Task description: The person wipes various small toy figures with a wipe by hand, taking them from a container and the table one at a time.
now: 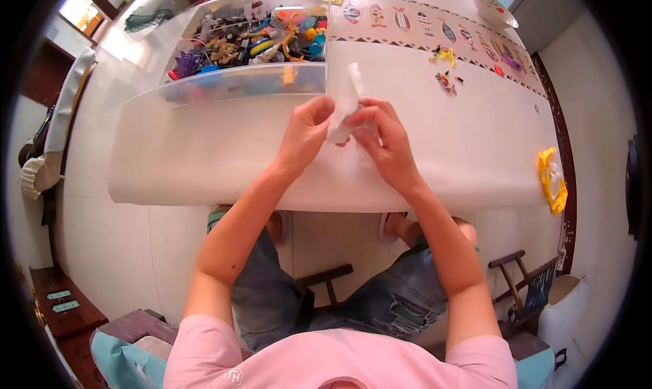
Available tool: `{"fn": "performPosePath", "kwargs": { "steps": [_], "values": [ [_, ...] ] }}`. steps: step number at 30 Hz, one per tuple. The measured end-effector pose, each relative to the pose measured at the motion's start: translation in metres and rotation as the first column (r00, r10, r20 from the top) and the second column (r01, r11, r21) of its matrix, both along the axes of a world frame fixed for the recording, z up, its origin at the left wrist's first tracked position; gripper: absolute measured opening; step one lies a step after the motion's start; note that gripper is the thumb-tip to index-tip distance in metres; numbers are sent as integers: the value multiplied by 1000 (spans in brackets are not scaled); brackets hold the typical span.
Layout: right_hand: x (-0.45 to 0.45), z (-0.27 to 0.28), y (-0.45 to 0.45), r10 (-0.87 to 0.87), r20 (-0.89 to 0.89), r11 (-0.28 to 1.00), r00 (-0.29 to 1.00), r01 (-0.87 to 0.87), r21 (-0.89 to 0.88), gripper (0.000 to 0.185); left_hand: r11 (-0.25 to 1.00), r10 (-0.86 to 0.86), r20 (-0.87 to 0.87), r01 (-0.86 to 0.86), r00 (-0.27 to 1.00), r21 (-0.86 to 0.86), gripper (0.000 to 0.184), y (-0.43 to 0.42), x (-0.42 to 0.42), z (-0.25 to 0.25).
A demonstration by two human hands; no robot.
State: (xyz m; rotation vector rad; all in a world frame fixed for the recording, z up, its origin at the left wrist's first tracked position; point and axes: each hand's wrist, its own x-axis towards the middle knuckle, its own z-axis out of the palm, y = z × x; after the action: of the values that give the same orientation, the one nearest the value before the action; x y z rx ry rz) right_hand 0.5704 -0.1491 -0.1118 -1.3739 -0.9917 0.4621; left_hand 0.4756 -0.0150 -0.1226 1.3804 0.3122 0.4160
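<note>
A crumpled white tissue [348, 107] is held up between my two hands, above the near part of the white-covered table [204, 144]. My right hand [388, 141] pinches it from the right, thumb and fingers pressed against its lower part. On the other side, my left hand [307, 134] has its fingers curled in at the tissue's left edge; the exact grip of its fingertips is partly hidden. One end of the tissue sticks up above my fingers.
Behind my hands stands a clear plastic bin [251, 80] full of small mixed toys [251, 39]. A fish-patterned runner [435, 26] crosses the table's far right, with a bowl [494, 9] on it. Small toy pieces [446, 82] lie nearby. A yellow tissue pack [553, 182] rests at the right edge.
</note>
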Motion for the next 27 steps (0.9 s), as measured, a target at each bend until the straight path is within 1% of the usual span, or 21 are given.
{"fn": "performPosePath", "kwargs": {
  "steps": [2,3,4,6,9,12,13,15,16,18,19,21,22,24,27],
  "values": [
    [-8,-1,9,-52,-106,998,993,50,-25,17,993,-52,38,55,998,-104,16,1,1,6],
    [-8,-2,15,-124,-132,992,983,124,-7,19,993,-57,35,60,998,-104,19,4,0,4],
    [-4,-4,17,-153,13,988,988,153,-14,17,995,-40,41,43,998,-86,19,5,0,4],
    [4,-8,20,-192,296,979,936,205,-12,15,999,-3,51,5,999,-43,21,6,-3,3],
    [9,1,19,-179,58,972,982,186,-142,15,999,1,63,2,998,-42,24,2,-3,4],
    [18,-7,18,-112,-56,977,992,100,-190,19,982,187,114,-181,976,-61,25,1,4,-6],
    [19,-7,17,-87,-25,969,996,79,-234,20,973,232,138,-227,963,-50,29,3,5,-7],
    [15,-8,18,-32,25,949,999,38,-314,21,978,199,138,-205,970,28,29,8,3,1],
    [12,-6,18,-44,87,946,995,69,-318,20,979,184,131,-194,974,69,28,9,1,4],
    [6,1,20,-71,208,939,976,136,-316,18,943,56,40,-66,998,327,25,9,-2,8],
    [5,-2,20,-85,182,954,980,132,-268,16,896,-2,-17,9,1000,445,24,9,-3,9],
    [6,-9,21,-112,130,976,985,134,-172,14,957,12,64,-30,998,287,20,10,2,-2],
    [6,-10,22,-120,47,984,992,125,-125,15,978,22,102,-42,994,204,18,11,3,-6],
    [7,-9,24,-116,-115,993,986,114,-26,18,990,39,73,-49,997,131,19,16,1,-6],
    [11,-7,23,-91,-106,995,990,86,-51,22,998,40,46,-42,998,44,20,15,-1,1]
  ]
}}
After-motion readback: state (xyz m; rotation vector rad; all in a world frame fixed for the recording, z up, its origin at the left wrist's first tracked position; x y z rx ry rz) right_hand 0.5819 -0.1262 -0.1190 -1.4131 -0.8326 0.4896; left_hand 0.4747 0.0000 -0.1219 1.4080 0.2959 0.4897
